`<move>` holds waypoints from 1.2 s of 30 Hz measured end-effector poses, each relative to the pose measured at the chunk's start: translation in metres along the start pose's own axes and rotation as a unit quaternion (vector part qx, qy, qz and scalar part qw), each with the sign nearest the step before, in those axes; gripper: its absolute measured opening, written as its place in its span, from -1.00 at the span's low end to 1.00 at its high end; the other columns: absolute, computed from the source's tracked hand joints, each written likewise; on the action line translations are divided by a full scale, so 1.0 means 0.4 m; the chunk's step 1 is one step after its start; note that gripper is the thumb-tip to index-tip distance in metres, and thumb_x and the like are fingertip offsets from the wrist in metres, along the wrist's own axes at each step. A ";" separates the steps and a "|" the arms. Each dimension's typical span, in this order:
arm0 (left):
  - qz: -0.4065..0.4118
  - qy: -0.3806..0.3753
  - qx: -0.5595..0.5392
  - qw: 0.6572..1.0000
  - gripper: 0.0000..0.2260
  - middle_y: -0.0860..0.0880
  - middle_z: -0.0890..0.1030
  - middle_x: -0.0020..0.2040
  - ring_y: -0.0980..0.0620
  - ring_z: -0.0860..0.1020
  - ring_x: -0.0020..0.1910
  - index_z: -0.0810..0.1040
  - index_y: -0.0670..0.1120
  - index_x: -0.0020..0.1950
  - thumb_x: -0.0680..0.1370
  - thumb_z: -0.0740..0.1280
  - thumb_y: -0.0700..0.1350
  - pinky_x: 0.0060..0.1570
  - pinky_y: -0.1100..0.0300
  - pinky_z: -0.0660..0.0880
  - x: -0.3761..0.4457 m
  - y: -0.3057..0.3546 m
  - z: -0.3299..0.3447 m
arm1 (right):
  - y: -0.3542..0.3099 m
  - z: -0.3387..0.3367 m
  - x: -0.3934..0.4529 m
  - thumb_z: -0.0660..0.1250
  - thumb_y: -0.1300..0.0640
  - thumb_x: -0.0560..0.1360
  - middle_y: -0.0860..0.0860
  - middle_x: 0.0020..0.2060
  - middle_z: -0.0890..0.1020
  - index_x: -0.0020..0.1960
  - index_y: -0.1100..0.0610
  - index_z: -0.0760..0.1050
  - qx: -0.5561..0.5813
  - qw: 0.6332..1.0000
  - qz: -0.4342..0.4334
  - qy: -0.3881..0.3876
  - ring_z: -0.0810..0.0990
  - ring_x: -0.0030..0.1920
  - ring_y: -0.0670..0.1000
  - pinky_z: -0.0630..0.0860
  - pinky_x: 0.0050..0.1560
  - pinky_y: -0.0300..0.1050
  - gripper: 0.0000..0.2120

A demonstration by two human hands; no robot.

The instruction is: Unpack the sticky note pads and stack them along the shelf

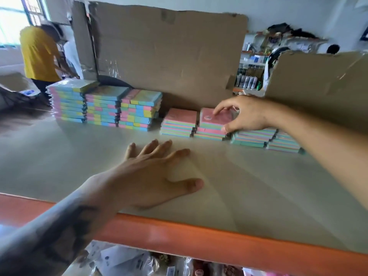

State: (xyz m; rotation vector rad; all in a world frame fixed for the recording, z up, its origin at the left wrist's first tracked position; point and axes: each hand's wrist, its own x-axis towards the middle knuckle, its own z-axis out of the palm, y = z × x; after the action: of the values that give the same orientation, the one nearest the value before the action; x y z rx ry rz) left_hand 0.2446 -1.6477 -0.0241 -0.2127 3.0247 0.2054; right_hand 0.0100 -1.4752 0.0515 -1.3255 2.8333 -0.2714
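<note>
Here, on the pale shelf [59, 162] with its orange front edge [199, 238]: rows of sticky note pads along the back. Left hand [157, 176] flat on the bare shelf, fingers straight and spread, holding nothing. Dark tattoo on that forearm. Right hand [245, 114] reaching over to a low pink-topped stack [211, 126], fingers curled over its top pad, thumb at the front edge, gripping that pad. Just beside it on the left, another low stack [179, 124] with a pink top, the two almost touching. On the right, partly hidden under the right arm, two more low stacks [256, 137] in green, pink and blue stripes. Further left, well apart from the hands, three taller stacks [103, 106] side by side, in blue, yellow, pink and green, some in shiny clear wrap. Behind all the pads, a big sheet of brown cardboard [169, 56] standing upright, with another piece of cardboard [318, 82] at the right. Far back on the left, a person in a yellow shirt [37, 52], bent over, blurry. Below the shelf, some packets in clear bags [127, 261], too blurry to tell what.
</note>
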 end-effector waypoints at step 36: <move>0.124 0.078 -0.115 0.983 -0.22 0.19 0.46 0.45 0.11 0.42 0.43 0.35 0.32 0.44 0.30 0.26 0.62 0.42 0.09 0.34 0.167 0.848 0.042 | 0.569 -0.076 -0.781 0.57 -0.14 0.41 -0.19 0.25 0.55 0.33 -0.13 0.49 0.091 0.994 0.019 -0.058 0.50 0.24 -0.15 0.40 0.32 -0.14 -0.46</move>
State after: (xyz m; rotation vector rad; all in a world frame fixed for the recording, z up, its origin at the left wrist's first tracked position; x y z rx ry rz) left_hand 0.1308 -1.3212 -0.0049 0.1395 3.1715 0.5876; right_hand 0.0355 -1.0894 0.0235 -1.2101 2.6615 -0.4257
